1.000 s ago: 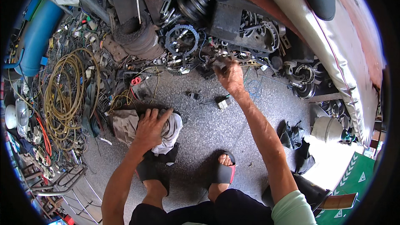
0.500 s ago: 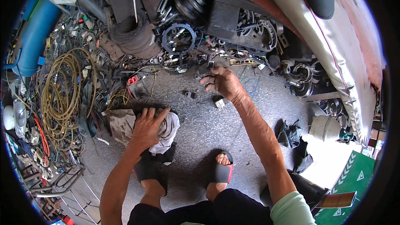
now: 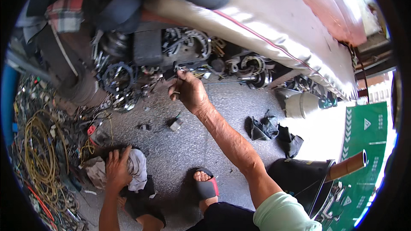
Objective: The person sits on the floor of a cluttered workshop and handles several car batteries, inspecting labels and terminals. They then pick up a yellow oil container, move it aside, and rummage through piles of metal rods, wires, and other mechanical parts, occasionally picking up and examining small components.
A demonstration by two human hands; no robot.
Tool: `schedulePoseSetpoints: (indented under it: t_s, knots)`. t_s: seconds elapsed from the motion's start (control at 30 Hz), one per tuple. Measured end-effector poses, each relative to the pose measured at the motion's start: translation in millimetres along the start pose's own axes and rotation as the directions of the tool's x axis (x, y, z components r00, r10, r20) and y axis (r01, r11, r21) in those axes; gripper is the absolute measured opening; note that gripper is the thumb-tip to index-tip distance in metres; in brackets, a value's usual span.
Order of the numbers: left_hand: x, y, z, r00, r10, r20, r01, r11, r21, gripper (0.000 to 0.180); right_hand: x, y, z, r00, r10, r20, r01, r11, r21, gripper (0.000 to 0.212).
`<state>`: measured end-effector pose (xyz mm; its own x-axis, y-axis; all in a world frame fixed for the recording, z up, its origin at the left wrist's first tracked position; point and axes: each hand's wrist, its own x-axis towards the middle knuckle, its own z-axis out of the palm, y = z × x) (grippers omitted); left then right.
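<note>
My left hand point(image 3: 118, 172) lies on a crumpled light grey and beige cloth point(image 3: 138, 169) on the floor, its fingers apart over the bundle. My right arm stretches forward, and my right hand point(image 3: 191, 94) hovers near the front of a heap of metal parts. Its fingers are curled. A small dark piece shows by the fingertips, too blurred to name. Below this hand, a small pale block with a thin wire point(image 3: 175, 124) sits on the floor. A smaller dark part point(image 3: 144, 127) lies to its left.
Tangled wires and a coiled yellowish hose point(image 3: 39, 145) crowd the left. A toothed ring point(image 3: 118, 78) lies among the metal parts. A silvery padded cover point(image 3: 274, 38) spans the upper right. Black cloth point(image 3: 263, 128), a black bin point(image 3: 299, 179) and a green mat point(image 3: 364, 145) are on the right.
The view has swung to the right, so the scene sits further left. My right hand has moved right along the metal heap, fingers more curled. My left hand stays on the cloth.
</note>
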<state>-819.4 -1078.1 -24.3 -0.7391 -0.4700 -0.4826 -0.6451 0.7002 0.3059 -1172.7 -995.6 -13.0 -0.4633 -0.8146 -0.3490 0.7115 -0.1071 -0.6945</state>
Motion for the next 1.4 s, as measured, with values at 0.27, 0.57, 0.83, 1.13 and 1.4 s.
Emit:
schedulePoseSetpoints:
  t_s: [0.27,0.57,0.83,1.13,1.4]
  knots:
    - [-4.7,1.0,-8.1,1.0,-0.003,0.01,0.003,1.0,0.011,0.105,-6.8,-73.7,-4.2,0.911,-0.327,-0.252,0.132,0.809,-0.573,0.049]
    - [3.1,-0.8,-8.6,0.991,0.113,-0.074,-0.114,0.994,-0.001,0.092,75.9,-100.3,11.4,0.87,-0.455,-0.19,0.354,0.844,-0.403,0.037]
    - [-4.3,-8.4,4.0,0.989,0.079,-0.128,-0.078,0.997,0.012,0.091,96.9,-98.2,-4.3,0.887,-0.426,-0.18,0.344,0.868,-0.358,0.025]
    - [-4.7,-10.3,6.8,0.99,0.066,-0.123,-0.061,0.997,0.042,0.092,99.7,-94.9,-38.4,0.48,-0.87,0.113,0.08,-0.085,-0.993,0.054]
    - [2.1,-4.7,1.7,0.991,0.08,-0.104,-0.079,0.997,0.01,0.091,104.2,-102.2,-53.3,0.364,-0.924,0.117,0.264,-0.018,-0.964,0.041]
